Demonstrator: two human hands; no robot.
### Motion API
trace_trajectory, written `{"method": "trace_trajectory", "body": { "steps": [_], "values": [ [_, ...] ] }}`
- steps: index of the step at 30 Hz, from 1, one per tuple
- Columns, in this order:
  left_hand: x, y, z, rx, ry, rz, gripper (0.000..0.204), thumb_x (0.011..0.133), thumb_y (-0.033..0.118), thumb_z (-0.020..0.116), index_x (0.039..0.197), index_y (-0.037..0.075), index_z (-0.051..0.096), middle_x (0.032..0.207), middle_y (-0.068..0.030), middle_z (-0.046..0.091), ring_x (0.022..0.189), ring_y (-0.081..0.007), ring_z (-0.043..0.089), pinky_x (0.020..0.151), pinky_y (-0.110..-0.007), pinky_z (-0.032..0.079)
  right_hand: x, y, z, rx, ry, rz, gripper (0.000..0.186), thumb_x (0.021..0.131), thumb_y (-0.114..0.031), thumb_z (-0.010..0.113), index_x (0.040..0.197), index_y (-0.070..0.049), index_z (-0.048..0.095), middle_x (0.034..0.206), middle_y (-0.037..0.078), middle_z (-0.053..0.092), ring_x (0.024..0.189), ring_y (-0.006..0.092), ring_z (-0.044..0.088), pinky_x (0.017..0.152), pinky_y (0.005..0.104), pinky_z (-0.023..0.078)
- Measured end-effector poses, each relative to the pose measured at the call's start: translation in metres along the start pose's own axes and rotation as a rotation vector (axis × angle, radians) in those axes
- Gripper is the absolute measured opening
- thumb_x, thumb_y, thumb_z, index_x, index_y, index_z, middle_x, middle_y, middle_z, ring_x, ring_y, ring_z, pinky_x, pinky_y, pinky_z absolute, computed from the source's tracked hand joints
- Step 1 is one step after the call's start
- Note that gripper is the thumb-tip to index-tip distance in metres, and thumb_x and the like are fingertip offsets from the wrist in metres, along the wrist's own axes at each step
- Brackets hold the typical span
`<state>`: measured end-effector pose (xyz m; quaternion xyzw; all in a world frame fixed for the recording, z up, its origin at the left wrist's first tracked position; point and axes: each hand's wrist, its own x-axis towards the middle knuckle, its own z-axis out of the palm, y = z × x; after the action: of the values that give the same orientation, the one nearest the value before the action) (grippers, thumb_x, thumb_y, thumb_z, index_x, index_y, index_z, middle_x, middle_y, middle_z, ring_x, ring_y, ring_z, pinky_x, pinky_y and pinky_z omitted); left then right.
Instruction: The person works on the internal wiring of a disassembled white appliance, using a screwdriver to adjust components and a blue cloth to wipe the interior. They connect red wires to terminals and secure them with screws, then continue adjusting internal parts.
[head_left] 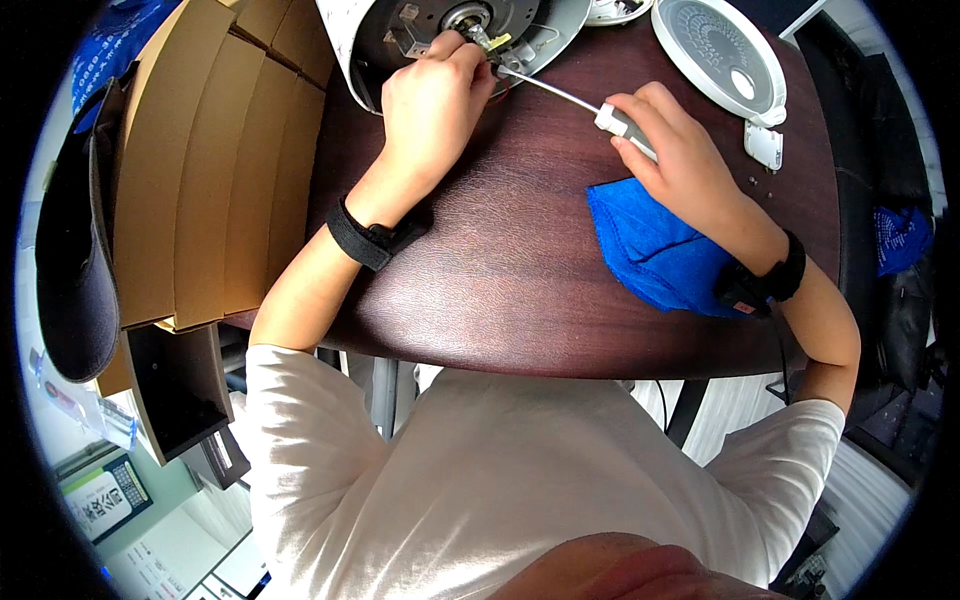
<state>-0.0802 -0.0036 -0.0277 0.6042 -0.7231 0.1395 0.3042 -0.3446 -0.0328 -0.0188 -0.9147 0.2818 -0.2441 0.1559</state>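
Note:
A white round appliance housing (352, 50) lies on its side at the far edge of the dark wooden table, its open underside turned toward me. Inside it show a dark metal base, a round central part and some wiring. My left hand (437, 92) is closed at the lower part of that opening, fingertips pinched on something too small to make out. My right hand (672, 140) grips a screwdriver (560, 93) by its grey and white handle. The metal shaft points left, and its tip meets the housing beside my left fingers.
Brown cardboard boxes (215, 170) stand along the left side. A blue cloth (650, 250) lies under my right forearm. At the far right rest a round grey-white cover (715, 55), a small white piece (763, 146) and tiny screws (753, 181). A dark cap (75, 250) hangs at left.

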Motion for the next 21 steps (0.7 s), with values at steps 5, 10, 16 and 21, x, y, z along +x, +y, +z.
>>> {"method": "trace_trajectory", "body": {
  "steps": [5,10,16,21],
  "values": [
    [0.0007,0.001,-0.0011,-0.003,-0.008,-0.007,0.008,0.08,0.012,0.07,0.086,0.006,0.069,0.088,-0.0079,0.065,0.072,-0.0305,0.067,0.064,-0.038,0.054,0.0023,0.0048,-0.0023,-0.046,0.007,-0.038,0.036,0.086,-0.011,0.065,0.119,0.001,0.054,0.102,0.015,0.052,0.086,0.0342,0.06,0.074,0.0409,0.05],
    [0.0005,0.002,-0.0021,-0.003,-0.007,-0.012,0.008,0.081,0.012,0.069,0.086,0.006,0.069,0.089,-0.008,0.066,0.073,-0.0312,0.067,0.064,-0.038,0.054,0.0017,0.0051,-0.0038,-0.033,-0.018,-0.048,0.036,0.086,-0.011,0.066,0.118,0.0,0.055,0.101,0.015,0.052,0.086,0.0336,0.06,0.074,0.0408,0.05],
    [-0.0004,0.0001,-0.002,-0.002,-0.011,0.004,0.008,0.082,0.012,0.068,0.088,0.006,0.069,0.089,-0.009,0.065,0.073,-0.0321,0.066,0.064,-0.039,0.054,0.005,0.0064,-0.0035,-0.067,0.005,-0.069,0.034,0.086,-0.01,0.066,0.117,0.0,0.056,0.099,0.015,0.052,0.086,0.0338,0.06,0.073,0.0416,0.05],
    [-0.0002,0.0007,-0.003,0.003,-0.019,0.012,0.008,0.083,0.012,0.068,0.088,0.005,0.069,0.088,-0.01,0.065,0.073,-0.0327,0.066,0.064,-0.04,0.054,0.0072,0.0083,-0.0055,-0.074,0.016,-0.088,0.033,0.086,-0.011,0.065,0.116,0.0,0.056,0.1,0.015,0.052,0.086,0.0344,0.06,0.074,0.0419,0.05]
  ]
}}
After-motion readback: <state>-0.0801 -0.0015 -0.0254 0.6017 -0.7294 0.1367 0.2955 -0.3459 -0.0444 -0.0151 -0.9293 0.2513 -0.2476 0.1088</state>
